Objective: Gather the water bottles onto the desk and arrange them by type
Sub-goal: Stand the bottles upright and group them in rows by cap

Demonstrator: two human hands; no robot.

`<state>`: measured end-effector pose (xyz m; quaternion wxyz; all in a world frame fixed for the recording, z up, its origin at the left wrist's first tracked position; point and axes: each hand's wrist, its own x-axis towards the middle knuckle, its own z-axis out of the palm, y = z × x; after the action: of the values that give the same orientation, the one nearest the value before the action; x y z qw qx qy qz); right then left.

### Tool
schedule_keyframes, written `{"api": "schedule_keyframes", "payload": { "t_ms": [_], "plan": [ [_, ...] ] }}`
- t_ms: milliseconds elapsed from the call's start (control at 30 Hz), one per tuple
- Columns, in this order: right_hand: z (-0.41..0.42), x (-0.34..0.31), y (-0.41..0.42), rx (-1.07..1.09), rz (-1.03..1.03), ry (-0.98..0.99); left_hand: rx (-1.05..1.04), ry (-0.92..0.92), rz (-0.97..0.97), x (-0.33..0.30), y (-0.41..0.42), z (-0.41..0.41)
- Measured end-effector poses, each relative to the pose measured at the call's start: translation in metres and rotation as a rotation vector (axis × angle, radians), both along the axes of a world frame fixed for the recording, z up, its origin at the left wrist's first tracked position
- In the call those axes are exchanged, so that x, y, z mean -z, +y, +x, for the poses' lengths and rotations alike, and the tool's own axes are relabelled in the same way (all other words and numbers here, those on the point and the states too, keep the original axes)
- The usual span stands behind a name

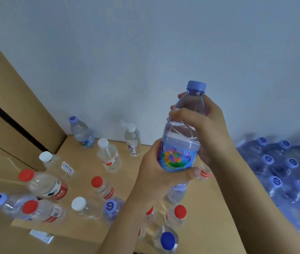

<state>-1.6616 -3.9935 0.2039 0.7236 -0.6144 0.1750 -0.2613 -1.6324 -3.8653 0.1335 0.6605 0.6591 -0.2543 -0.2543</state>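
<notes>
I hold a clear water bottle (181, 136) with a lilac cap and a colourful blue label upright above the desk (207, 204). My left hand (156, 173) grips its lower part around the label. My right hand (206, 125) wraps its shoulder just below the cap. Several bottles stand scattered on the desk: red-capped ones (102, 187), white-capped ones (108, 154), lilac-capped ones (81, 132) and a dark-blue-capped one (166, 239). My arms hide a few bottles near the middle.
A shrink-wrapped pack of lilac-capped bottles (283, 176) lies at the right, beside the desk. Tan cardboard boxes (8, 99) rise at the left. A pale wall (145, 52) closes the back of the desk.
</notes>
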Motion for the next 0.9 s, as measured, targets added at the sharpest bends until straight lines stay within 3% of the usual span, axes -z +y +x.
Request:
{"api": "schedule_keyframes", "payload": {
  "t_ms": [167, 333, 467, 733, 900],
  "plan": [
    [-0.028, -0.005, -0.028, -0.163, 0.113, -0.043, 0.252, 0.113, -0.061, -0.012, -0.011, -0.012],
    [-0.044, -0.006, -0.028, 0.076, -0.130, 0.067, 0.014, -0.044, -0.025, -0.014, -0.028, -0.038],
    [-0.048, -0.005, -0.030, 0.171, -0.121, 0.072, -0.023, -0.077, -0.011, -0.012, -0.041, -0.048],
    [-0.063, -0.009, -0.052, -0.037, 0.073, -0.091, 0.297, 0.129, 0.014, -0.023, -0.043, -0.039],
    [-0.063, -0.003, -0.051, 0.164, -0.066, 0.008, 0.047, -0.001, 0.041, -0.020, -0.056, -0.056]
  ]
}}
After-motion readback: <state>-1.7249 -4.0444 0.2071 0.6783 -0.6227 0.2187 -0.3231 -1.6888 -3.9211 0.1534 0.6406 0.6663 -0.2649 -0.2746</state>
